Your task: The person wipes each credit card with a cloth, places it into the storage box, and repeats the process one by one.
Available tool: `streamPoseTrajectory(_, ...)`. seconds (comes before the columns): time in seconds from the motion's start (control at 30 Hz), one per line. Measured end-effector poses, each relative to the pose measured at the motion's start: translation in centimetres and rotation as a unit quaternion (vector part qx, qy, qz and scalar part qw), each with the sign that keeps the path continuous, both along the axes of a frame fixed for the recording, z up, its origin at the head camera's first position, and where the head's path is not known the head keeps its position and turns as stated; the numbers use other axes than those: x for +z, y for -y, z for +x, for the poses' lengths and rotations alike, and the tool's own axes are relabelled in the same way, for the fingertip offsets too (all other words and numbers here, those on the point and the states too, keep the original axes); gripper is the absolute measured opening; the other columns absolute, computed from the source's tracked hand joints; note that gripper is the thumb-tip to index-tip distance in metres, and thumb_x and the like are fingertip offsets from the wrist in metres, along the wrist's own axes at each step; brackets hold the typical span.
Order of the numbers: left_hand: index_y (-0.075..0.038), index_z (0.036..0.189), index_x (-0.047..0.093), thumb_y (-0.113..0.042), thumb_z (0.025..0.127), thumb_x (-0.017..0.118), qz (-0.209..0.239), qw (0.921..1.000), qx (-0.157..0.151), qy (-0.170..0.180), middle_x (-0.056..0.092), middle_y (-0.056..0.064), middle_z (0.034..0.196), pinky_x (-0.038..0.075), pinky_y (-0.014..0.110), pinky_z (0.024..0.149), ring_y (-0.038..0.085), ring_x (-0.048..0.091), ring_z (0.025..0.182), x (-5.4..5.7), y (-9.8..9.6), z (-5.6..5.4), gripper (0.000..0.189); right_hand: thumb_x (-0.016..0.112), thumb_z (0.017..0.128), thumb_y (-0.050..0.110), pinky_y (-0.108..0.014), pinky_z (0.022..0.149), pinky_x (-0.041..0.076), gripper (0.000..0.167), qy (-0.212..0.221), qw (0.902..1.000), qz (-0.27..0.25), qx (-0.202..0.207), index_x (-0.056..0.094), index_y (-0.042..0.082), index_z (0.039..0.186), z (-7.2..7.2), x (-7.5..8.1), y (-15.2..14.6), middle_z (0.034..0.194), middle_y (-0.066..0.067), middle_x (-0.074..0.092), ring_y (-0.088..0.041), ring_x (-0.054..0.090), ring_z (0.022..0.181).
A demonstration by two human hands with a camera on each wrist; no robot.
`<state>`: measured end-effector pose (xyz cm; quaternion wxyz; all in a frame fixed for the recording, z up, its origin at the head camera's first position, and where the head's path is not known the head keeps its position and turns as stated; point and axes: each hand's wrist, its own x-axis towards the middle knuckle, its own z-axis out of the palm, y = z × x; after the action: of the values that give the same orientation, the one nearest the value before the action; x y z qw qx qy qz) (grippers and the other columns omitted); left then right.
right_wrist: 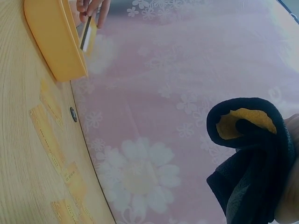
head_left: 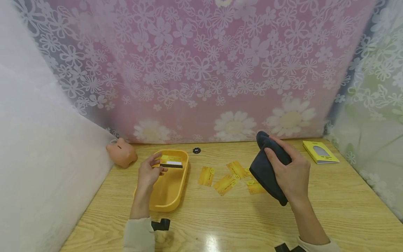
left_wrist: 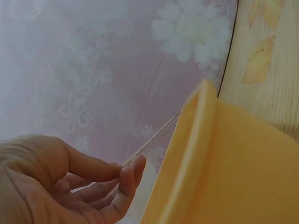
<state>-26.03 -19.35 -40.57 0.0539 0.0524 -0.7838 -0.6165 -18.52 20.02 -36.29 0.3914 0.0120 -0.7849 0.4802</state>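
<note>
Between thumb and fingers my left hand (head_left: 149, 173) pinches a yellow card (head_left: 171, 163) with a black stripe and a white strip, its striped side toward the head camera. It is held above the yellow plastic tray (head_left: 167, 190), near the far end. In the left wrist view the card (left_wrist: 154, 137) appears edge-on beside the tray wall (left_wrist: 252, 172). My right hand (head_left: 296, 175) grips a folded dark blue cloth (head_left: 270, 171), raised over the right side of the table. A yellow patch shows inside the cloth's fold (right_wrist: 247, 122) in the right wrist view.
Several yellow-orange cards (head_left: 206, 176) lie on the wooden table between the hands, some partly behind the cloth. A black chip (head_left: 196, 150) lies near the back edge. An orange piggy bank (head_left: 121, 153) stands at left, a yellow box (head_left: 320, 153) at right. A flowered curtain (head_left: 201, 87) hangs behind.
</note>
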Motion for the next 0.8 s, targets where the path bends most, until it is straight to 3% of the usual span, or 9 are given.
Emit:
streamPoseTrajectory(0.13,0.003,0.151,0.05,0.022,0.094,0.051,-0.031,0.9995,-0.003,0.009,0.051,0.033,0.137,0.058,0.019,0.064,0.012,0.071,0.072,-0.4,0.4,0.0,0.06,0.079,0.095,0.018,-0.004,0.075,0.05,0.038,-0.001,1.0,-0.001,0.0,0.075,0.026,0.132,0.0,0.0,0.0,0.127,-0.006,0.073,0.014,0.061,0.095)
streamPoseTrajectory(0.37,0.007,0.149,0.051,0.024,0.092,0.052,-0.07,0.9968,-0.027,0.027,0.054,0.036,0.132,0.063,0.032,0.07,0.032,0.075,0.084,-1.3,0.5,-0.1,0.059,0.078,0.095,0.017,-0.004,0.076,0.05,0.038,-0.006,1.0,0.001,0.001,0.074,0.027,0.132,0.1,0.1,-0.1,0.127,-0.004,0.074,0.013,0.062,0.095)
streamPoseTrajectory(0.8,0.011,0.148,0.048,0.025,0.089,0.048,-0.079,0.9947,-0.053,0.039,0.051,0.039,0.133,0.064,0.041,0.075,0.029,0.073,0.076,-2.3,0.0,-0.6,0.061,0.079,0.094,0.015,-0.004,0.075,0.05,0.04,-0.009,1.0,-0.002,0.003,0.074,0.027,0.132,0.4,0.2,-0.4,0.126,-0.006,0.074,0.013,0.062,0.094)
